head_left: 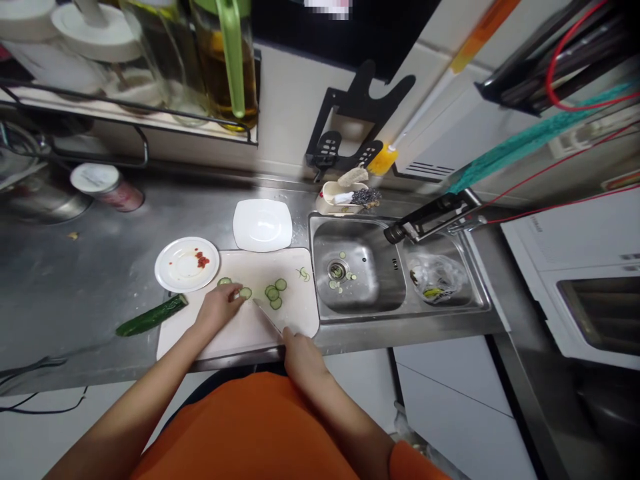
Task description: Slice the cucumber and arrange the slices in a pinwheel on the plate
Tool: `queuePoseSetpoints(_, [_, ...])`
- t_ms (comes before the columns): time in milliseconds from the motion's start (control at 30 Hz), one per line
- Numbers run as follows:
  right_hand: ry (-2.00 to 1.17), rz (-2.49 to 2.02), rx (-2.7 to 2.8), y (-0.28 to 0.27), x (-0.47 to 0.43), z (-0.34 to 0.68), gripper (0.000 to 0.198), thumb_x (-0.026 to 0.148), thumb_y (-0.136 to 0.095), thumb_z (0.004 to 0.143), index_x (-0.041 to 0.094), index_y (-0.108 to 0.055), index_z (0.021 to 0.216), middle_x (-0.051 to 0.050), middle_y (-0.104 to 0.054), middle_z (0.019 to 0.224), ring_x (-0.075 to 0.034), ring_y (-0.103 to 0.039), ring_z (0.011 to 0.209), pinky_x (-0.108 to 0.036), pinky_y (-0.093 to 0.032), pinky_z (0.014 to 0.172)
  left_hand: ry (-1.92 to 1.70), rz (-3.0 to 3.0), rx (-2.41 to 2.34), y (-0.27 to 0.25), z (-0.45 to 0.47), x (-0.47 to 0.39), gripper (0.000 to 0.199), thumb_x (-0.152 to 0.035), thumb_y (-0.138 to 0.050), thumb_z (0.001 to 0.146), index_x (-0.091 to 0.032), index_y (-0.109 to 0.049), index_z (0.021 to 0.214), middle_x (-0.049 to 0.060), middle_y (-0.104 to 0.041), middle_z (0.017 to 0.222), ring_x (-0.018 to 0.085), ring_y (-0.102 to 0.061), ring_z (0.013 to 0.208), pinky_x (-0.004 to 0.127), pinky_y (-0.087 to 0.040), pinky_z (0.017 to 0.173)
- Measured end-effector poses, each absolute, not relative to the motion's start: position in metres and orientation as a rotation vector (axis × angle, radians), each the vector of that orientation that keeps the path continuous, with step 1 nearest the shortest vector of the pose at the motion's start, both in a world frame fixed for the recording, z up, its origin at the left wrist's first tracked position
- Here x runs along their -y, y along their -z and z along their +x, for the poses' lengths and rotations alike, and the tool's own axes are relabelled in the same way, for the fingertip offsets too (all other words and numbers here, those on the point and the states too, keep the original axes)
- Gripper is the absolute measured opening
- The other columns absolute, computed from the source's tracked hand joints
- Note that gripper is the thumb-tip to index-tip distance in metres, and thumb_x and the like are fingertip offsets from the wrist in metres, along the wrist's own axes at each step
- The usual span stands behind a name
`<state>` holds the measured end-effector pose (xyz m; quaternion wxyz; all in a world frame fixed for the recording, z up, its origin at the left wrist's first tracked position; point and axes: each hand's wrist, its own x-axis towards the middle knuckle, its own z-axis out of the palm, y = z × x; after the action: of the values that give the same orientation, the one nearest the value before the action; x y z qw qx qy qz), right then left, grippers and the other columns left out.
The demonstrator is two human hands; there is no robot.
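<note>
Cutting board (220, 340), lower centre of frame, pale, on a steel counter (100, 267). Left hand (223, 305) sits over the board's left half, fingers bent and bunched, tips right at 1 cucumber slice (245, 293); can't tell if they actually pinch it. Right hand (304, 355), at the board's lower edge, fingers curled closed around a knife (270, 319); the blade points up and left, tip near that same slice.

Cluster of sliced cucumber (273, 294), 4 or so rounds, partly overlapping, on the board just right of centre frame. 1 more round shows just above the left hand, partly hidden. Thin green trimmings (303, 274) near the board's upper right corner. Cut cucumber (150, 316) lies on the counter, lower left of frame, tilted, its cut end up beside the board's left edge.

Round plate (170, 280), above the board's left end, holds red bits (202, 260) (small, can't tell what). White square dish (263, 225) sits just above the board, centre frame. Sink (360, 267) right of the board, 2 basins: pale green pieces (334, 285) around the drain in the left 1, clear plastic bag (440, 277) in the right 1. Pink can with white lid (107, 187), left side of frame. Oil bottle with green handle (223, 73) on a rack, upper left.
</note>
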<state>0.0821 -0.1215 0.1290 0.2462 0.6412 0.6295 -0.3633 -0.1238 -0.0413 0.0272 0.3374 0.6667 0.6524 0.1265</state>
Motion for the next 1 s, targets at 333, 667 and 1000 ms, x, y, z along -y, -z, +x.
queuePoseSetpoints(333, [0.921, 1.788, -1.786, -0.122, 0.122, 0.068, 0.039, 0.001, -0.034, 0.088, 0.016, -0.048, 0.121, -0.014, -0.068, 0.096, -0.025, -0.066, 0.095, -0.029, -0.050, 0.071, -0.463, 1.834, -1.742, -0.010, -0.122, 0.054, 0.030, -0.036, -0.055, 0.079, -0.019, -0.069, 0.098, 0.005, -0.068, 0.083, 0.020, -0.061, 0.078, 0.029, -0.047, 0.074])
queuePoseSetpoints(667, [0.839, 1.771, -1.894, -0.110, 0.117, 0.052, 0.036, 0.003, -0.034, 0.090, 0.014, -0.046, 0.122, -0.014, -0.068, 0.096, -0.023, -0.066, 0.095, -0.027, -0.050, 0.072, -0.529, 1.825, -1.772, -0.006, -0.121, 0.057, 0.028, -0.034, -0.056, 0.079, -0.019, -0.069, 0.098, 0.006, -0.070, 0.088, 0.020, -0.063, 0.082, 0.028, -0.048, 0.077])
queuePoseSetpoints(1000, [0.858, 1.801, -1.847, -0.113, 0.115, 0.047, 0.033, 0.004, -0.034, 0.092, 0.015, -0.046, 0.120, -0.013, -0.068, 0.095, -0.023, -0.067, 0.095, -0.028, -0.051, 0.072, -0.487, 1.781, -1.788, -0.010, -0.119, 0.056, 0.029, -0.034, -0.056, 0.079, -0.019, -0.069, 0.099, 0.006, -0.071, 0.092, 0.020, -0.063, 0.085, 0.029, -0.048, 0.080])
